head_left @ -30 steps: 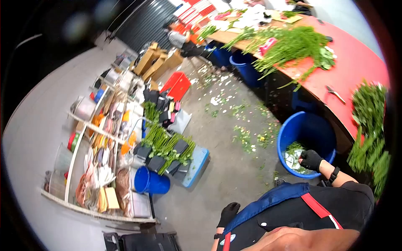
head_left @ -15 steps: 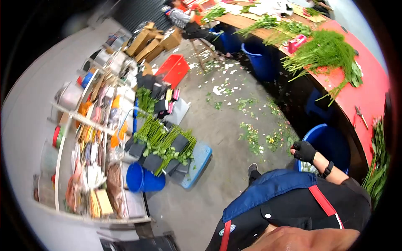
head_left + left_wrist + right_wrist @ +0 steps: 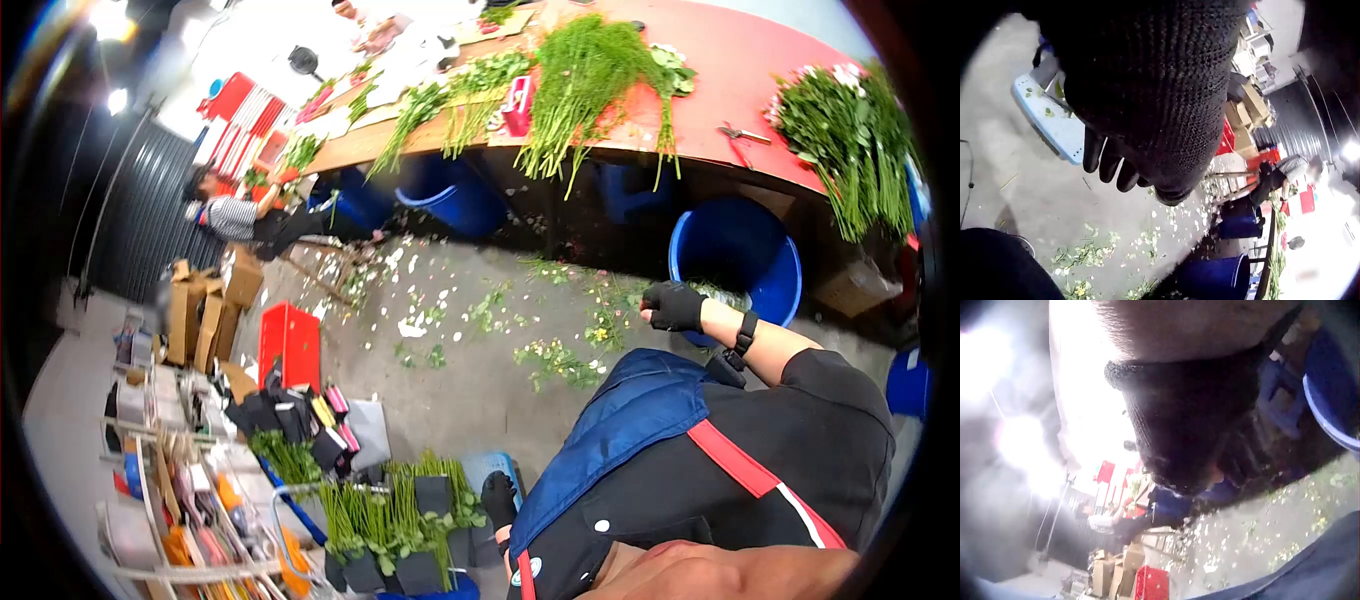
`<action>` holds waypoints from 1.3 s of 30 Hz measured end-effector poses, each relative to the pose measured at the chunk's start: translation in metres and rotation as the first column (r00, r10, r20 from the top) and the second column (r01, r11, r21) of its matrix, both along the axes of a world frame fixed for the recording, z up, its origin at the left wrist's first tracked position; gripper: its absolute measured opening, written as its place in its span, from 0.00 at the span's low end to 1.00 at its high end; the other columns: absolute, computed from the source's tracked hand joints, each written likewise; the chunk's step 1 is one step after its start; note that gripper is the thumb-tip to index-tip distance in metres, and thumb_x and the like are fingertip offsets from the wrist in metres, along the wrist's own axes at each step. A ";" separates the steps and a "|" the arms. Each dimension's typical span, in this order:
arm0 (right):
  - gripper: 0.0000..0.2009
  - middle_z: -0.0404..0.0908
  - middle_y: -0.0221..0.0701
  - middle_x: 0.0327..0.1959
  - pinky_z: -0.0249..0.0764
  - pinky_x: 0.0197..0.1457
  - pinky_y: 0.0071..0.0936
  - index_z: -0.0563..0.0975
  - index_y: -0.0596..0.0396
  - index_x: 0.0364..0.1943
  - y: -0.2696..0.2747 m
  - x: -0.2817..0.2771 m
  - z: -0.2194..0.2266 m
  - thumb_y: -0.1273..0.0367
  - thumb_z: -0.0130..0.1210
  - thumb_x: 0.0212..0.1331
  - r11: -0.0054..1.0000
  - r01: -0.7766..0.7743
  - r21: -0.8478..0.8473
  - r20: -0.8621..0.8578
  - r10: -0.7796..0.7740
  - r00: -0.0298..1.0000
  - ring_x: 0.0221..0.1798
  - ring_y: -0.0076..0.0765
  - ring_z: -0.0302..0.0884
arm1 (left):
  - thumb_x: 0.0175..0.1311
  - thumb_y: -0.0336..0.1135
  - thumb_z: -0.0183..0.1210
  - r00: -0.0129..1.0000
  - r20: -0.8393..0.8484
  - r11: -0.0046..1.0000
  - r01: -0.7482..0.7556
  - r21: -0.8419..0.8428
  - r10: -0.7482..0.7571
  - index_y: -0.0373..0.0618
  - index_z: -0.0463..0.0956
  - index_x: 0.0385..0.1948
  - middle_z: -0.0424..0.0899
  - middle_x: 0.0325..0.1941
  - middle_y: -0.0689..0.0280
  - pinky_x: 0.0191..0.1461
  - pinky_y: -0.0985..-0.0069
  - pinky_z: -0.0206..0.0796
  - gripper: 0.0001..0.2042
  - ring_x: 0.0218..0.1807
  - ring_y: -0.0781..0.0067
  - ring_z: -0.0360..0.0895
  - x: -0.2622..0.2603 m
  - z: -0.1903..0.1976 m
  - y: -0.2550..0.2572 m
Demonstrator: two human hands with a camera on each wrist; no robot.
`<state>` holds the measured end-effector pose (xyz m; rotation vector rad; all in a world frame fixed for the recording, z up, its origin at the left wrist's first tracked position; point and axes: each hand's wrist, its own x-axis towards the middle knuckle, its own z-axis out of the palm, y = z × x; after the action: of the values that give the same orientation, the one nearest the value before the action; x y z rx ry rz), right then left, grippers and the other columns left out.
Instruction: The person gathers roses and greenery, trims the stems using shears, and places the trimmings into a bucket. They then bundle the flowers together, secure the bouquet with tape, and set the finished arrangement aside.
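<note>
My right hand (image 3: 672, 305), in a black glove with bare fingertips, hangs in front of the body with nothing seen in it. In the head view it overlaps the near left side of a large blue bucket (image 3: 684, 250) standing by the table. My left hand (image 3: 498, 500), gloved in black too, hangs low at my side near a light blue platform (image 3: 492, 464). In the left wrist view its fingers (image 3: 1110, 160) hang down loosely, with the floor behind them and no object against them.
A long red-topped table (image 3: 725, 60) carries green stems (image 3: 590, 75), pruning shears (image 3: 745, 133) and a leafy bunch (image 3: 845, 140). Petals and leaf scraps (image 3: 560, 360) litter the floor. Potted green stems (image 3: 400, 510), a red crate (image 3: 290, 345) and shelving stand opposite. A seated person (image 3: 235, 215) works farther off.
The head view has turned toward the table, with shelves sliding lower left. My right hand has come up away from over the blue bucket's opening to beside its near left side.
</note>
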<state>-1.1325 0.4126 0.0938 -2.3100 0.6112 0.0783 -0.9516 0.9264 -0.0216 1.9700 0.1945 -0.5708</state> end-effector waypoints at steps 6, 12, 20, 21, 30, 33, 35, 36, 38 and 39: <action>0.10 0.81 0.44 0.30 0.74 0.41 0.41 0.80 0.55 0.32 -0.053 -0.015 -0.026 0.64 0.56 0.51 0.930 0.354 -0.098 0.120 -0.342 0.932 0.37 0.50 0.80 | 0.62 0.34 0.56 0.961 -0.114 0.968 0.250 -0.035 -0.252 0.40 0.78 0.33 0.80 0.26 0.67 0.35 0.77 0.68 0.08 0.29 0.79 0.74 0.061 -0.126 0.003; 0.11 0.81 0.44 0.29 0.74 0.39 0.42 0.79 0.54 0.31 -0.144 0.007 -0.034 0.62 0.56 0.52 0.807 0.568 -0.163 0.196 -0.538 0.820 0.35 0.52 0.80 | 0.63 0.33 0.59 0.942 0.035 0.933 0.324 0.156 -0.333 0.38 0.79 0.36 0.81 0.29 0.66 0.36 0.78 0.68 0.08 0.31 0.79 0.75 0.112 -0.086 -0.078; 0.14 0.80 0.45 0.28 0.72 0.35 0.38 0.79 0.59 0.32 -0.322 0.115 -0.068 0.61 0.55 0.55 0.703 0.710 -0.045 0.298 -0.669 0.681 0.32 0.46 0.79 | 0.62 0.35 0.59 0.921 -0.032 0.918 0.389 0.082 -0.387 0.35 0.78 0.39 0.82 0.31 0.64 0.36 0.77 0.69 0.12 0.31 0.77 0.75 0.229 -0.089 -0.225; 0.15 0.79 0.42 0.26 0.72 0.34 0.37 0.78 0.61 0.28 -0.347 0.129 -0.083 0.59 0.58 0.55 0.647 0.697 0.309 0.269 -0.763 0.588 0.31 0.42 0.79 | 0.62 0.36 0.60 0.908 -0.057 0.904 0.419 0.082 -0.416 0.35 0.78 0.40 0.82 0.32 0.64 0.36 0.78 0.69 0.12 0.32 0.77 0.75 0.243 -0.082 -0.255; 0.17 0.73 0.35 0.25 0.72 0.18 0.32 0.68 0.53 0.40 -0.529 0.222 -0.174 0.56 0.57 0.61 -0.104 0.767 0.633 -0.062 -0.995 -0.084 0.21 0.33 0.75 | 0.58 0.42 0.63 0.516 0.232 0.566 0.737 0.369 -0.824 0.36 0.76 0.47 0.83 0.42 0.54 0.48 0.65 0.71 0.20 0.44 0.58 0.80 0.348 0.002 -0.546; 0.29 0.81 0.46 0.37 0.72 0.46 0.36 0.71 0.66 0.50 -0.578 0.278 -0.207 0.49 0.51 0.62 0.144 0.897 0.418 0.245 -0.969 0.041 0.40 0.44 0.78 | 0.58 0.42 0.63 0.306 0.329 0.434 0.777 0.457 -0.893 0.35 0.73 0.51 0.80 0.47 0.49 0.54 0.63 0.68 0.24 0.50 0.52 0.77 0.356 0.062 -0.647; 0.30 0.77 0.54 0.47 0.69 0.55 0.36 0.68 0.70 0.55 -0.589 0.333 -0.210 0.52 0.50 0.63 0.400 0.885 0.238 0.423 -0.863 0.276 0.52 0.49 0.74 | 0.58 0.42 0.64 0.341 0.401 0.489 0.793 0.363 -0.850 0.34 0.71 0.54 0.78 0.51 0.48 0.58 0.63 0.66 0.26 0.54 0.52 0.75 0.363 0.058 -0.688; 0.32 0.74 0.57 0.52 0.65 0.62 0.36 0.64 0.70 0.60 -0.585 0.354 -0.191 0.53 0.49 0.63 0.380 0.918 0.113 0.383 -0.869 0.312 0.59 0.54 0.70 | 0.58 0.43 0.64 0.409 0.297 0.488 0.826 0.283 -0.863 0.33 0.65 0.59 0.71 0.59 0.45 0.62 0.63 0.63 0.31 0.61 0.51 0.69 0.368 0.052 -0.704; 0.34 0.71 0.59 0.55 0.63 0.65 0.37 0.61 0.71 0.62 -0.580 0.357 -0.160 0.52 0.49 0.63 0.458 0.881 0.115 0.307 -0.860 0.407 0.61 0.58 0.67 | 0.58 0.44 0.64 0.353 0.320 0.439 0.862 0.253 -0.879 0.32 0.61 0.62 0.68 0.62 0.44 0.63 0.64 0.62 0.34 0.63 0.51 0.67 0.367 0.054 -0.744; 0.35 0.72 0.58 0.54 0.65 0.63 0.38 0.61 0.71 0.62 -0.581 0.355 -0.161 0.51 0.49 0.63 0.485 0.870 0.088 0.327 -0.839 0.435 0.59 0.58 0.69 | 0.58 0.44 0.64 0.326 0.332 0.413 0.879 0.238 -0.885 0.32 0.60 0.63 0.67 0.63 0.43 0.64 0.64 0.61 0.35 0.64 0.51 0.66 0.366 0.054 -0.762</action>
<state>-0.7777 -0.1682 -0.0677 -1.7386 1.5646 -0.8377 -0.5857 0.1642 0.0329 2.0283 -1.2832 -0.7977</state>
